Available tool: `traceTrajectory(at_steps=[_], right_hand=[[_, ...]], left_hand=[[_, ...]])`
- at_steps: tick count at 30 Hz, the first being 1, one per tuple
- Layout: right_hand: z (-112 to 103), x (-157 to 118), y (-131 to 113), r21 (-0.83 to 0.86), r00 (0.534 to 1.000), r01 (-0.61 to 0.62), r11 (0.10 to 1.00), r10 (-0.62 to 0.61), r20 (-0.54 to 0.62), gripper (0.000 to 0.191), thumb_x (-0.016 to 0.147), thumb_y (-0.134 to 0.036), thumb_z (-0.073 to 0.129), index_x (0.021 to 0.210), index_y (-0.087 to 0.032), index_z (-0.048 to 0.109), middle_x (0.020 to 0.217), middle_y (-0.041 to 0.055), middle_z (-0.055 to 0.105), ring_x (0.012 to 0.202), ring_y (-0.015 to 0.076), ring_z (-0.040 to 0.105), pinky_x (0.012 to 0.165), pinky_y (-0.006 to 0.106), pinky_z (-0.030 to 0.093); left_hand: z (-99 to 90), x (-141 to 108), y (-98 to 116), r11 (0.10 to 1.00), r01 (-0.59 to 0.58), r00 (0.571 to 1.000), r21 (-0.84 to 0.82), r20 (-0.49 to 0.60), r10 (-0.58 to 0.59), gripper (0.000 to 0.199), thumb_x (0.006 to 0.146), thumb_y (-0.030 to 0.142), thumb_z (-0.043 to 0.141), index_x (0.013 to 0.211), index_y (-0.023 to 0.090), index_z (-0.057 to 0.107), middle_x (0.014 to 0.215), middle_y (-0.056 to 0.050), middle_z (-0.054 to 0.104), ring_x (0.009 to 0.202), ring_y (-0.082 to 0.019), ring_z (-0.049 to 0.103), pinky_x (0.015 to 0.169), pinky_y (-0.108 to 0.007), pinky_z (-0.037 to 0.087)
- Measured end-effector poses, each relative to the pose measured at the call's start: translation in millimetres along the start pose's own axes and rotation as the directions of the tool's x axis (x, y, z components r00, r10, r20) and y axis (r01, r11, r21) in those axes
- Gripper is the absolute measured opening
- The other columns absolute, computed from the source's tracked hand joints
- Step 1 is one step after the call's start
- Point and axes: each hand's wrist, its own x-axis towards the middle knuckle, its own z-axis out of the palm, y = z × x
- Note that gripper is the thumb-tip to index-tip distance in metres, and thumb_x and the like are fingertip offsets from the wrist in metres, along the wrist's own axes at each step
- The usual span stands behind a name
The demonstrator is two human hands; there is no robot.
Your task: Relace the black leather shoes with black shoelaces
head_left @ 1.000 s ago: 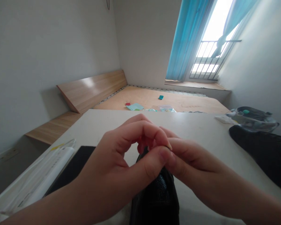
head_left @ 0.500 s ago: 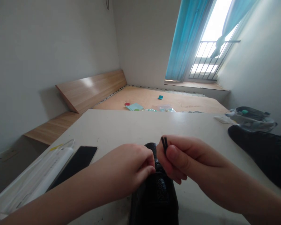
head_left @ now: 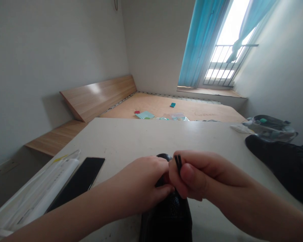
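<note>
while the right hand (head_left: 199, 174) pinches black lace ends (head_left: 178, 162), the left hand's (head_left: 151, 181) grip is unclear

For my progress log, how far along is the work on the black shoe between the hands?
Done: two black ends, apparently lace, are gathered in the right hand. In hand: the left hand is at the black shoe. Left: probably fastening; no finished bow shows, but the hands cover part of the shoe, so what remains is unclear.

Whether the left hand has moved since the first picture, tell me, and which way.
Yes. The left hand now sits lower in the view, farther from the far edge of the table than before.
</note>
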Motion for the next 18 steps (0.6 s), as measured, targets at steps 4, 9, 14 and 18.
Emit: traceTrajectory(at_steps=[4, 9, 14, 18], right_hand=[[-3.8, 3.1, 6.9, 0.049, 0.999, 0.04, 0.998, -0.04, -0.007, 0.036, 0.102, -0.038, 0.04, 0.072, -0.018, 0.048, 0.066, -0.0057, 0.038, 0.059, 0.0079, 0.03, 0.054, 0.021, 0.03], [-4.8, 0.8, 7.9, 0.046, 0.999, 0.034, 0.998, -0.034, -0.003, 0.035, 0.102, -0.037, 0.039, 0.074, -0.019, 0.049, 0.066, -0.0058, 0.038, 0.059, 0.0082, 0.029, 0.054, 0.02, 0.03], [-5.1, -1.0, 6.5, -0.002, 1.0, -0.014, 1.0, 0.014, -0.005, 0.035, 0.102, -0.037, 0.039, 0.074, -0.02, 0.051, 0.065, -0.0059, 0.038, 0.058, 0.0079, 0.031, 0.053, 0.02, 0.03], [-4.5, -0.2, 6.1, -0.278, 0.992, -0.032, 0.96, -0.003, -0.124, 0.032, 0.101, -0.034, 0.04, 0.075, -0.02, 0.051, 0.068, -0.0048, 0.049, 0.062, 0.0087, 0.044, 0.055, 0.021, 0.034]], left_hand=[[3.3, -1.4, -3.3, 0.997, -0.083, 0.996, -0.008, -0.023, 0.083, 0.014, 0.084, 0.019, 0.057, 0.092, 0.024, 0.067, 0.096, 0.0, 0.069, 0.091, -0.019, 0.062, 0.082, -0.028, 0.045], [10.2, 1.4, -6.3, 0.998, -0.058, 0.997, 0.002, -0.041, 0.058, 0.012, 0.083, 0.019, 0.057, 0.091, 0.022, 0.064, 0.099, 0.0, 0.068, 0.092, -0.02, 0.062, 0.082, -0.029, 0.047], [6.1, -0.3, -1.0, 0.995, -0.094, 0.995, -0.033, -0.049, 0.092, 0.012, 0.079, 0.011, 0.054, 0.08, 0.022, 0.06, 0.087, 0.003, 0.066, 0.084, -0.015, 0.061, 0.077, -0.023, 0.046], [-9.1, -7.6, 3.4, 1.0, -0.018, 0.996, 0.019, 0.087, 0.016, 0.016, 0.077, 0.018, 0.059, 0.092, 0.021, 0.062, 0.097, 0.001, 0.067, 0.09, -0.017, 0.062, 0.081, -0.025, 0.047]])
